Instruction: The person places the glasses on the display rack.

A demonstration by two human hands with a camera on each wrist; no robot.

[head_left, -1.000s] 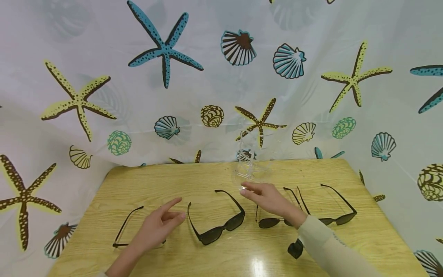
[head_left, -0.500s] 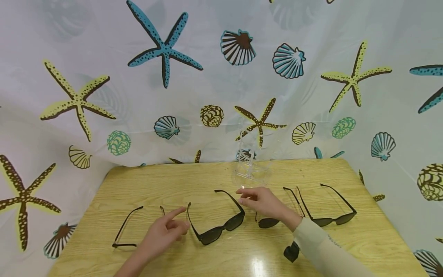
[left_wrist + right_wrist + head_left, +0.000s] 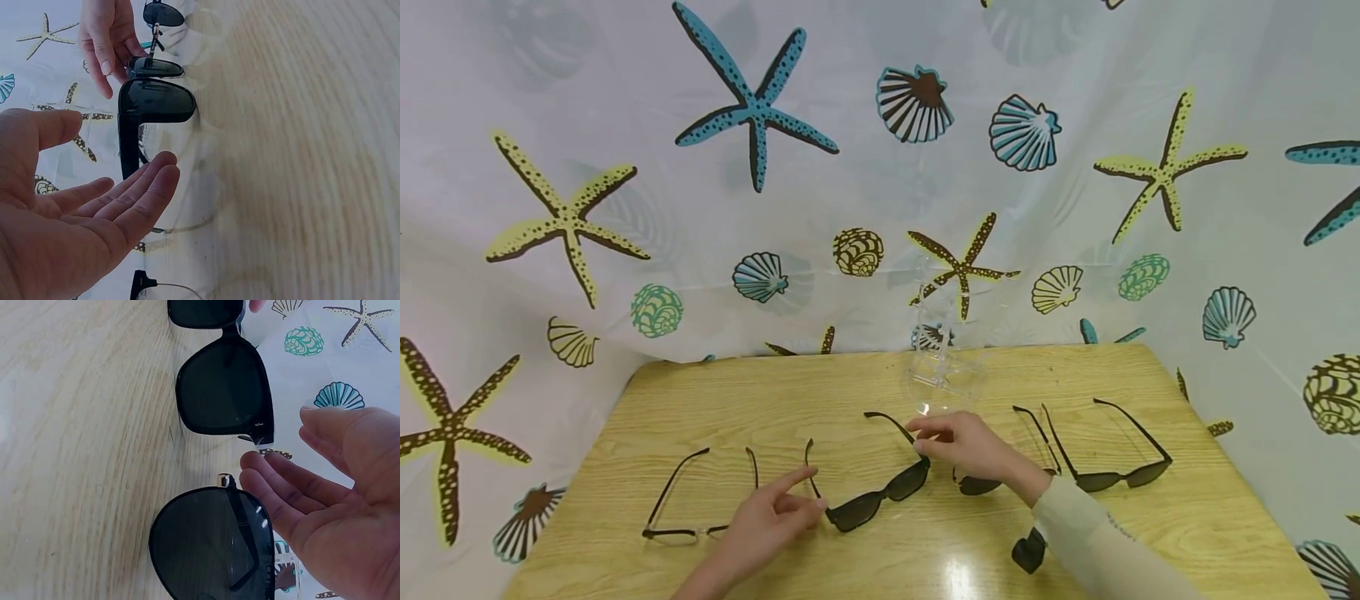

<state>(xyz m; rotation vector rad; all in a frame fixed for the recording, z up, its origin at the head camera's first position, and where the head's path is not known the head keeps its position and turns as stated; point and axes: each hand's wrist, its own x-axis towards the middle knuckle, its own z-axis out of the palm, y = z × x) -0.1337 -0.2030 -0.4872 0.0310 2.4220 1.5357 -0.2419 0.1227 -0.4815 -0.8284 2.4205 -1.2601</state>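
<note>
Black sunglasses point(image 3: 857, 510) stand in the middle of the wooden table, temples unfolded and pointing to the back. My left hand point(image 3: 771, 521) is at their left temple, index finger stretched out over it. At the right hinge is my right hand point(image 3: 962, 446), its thumb and fingertips on either side of the temple. In the left wrist view the fingers of the left hand point(image 3: 94, 206) are spread apart beside the sunglasses' front point(image 3: 159, 100). The right wrist view has the right hand point(image 3: 337, 481) with fingers extended, fingertips right at the frame corner point(image 3: 256, 434).
Thin-framed clear glasses point(image 3: 673, 533) lie left, partly behind the left hand. Thin-framed sunglasses point(image 3: 979, 485) and another black pair point(image 3: 1123, 480) sit right. A clear plastic stand point(image 3: 938, 375) is at the back, before a seashell-print curtain point(image 3: 850, 175). Something small and black point(image 3: 1028, 550) is beside the right sleeve.
My left hand has moved right and toward me, to the black sunglasses' left side. The right hand has come left and nearer, from by the clear stand to the right hinge.
</note>
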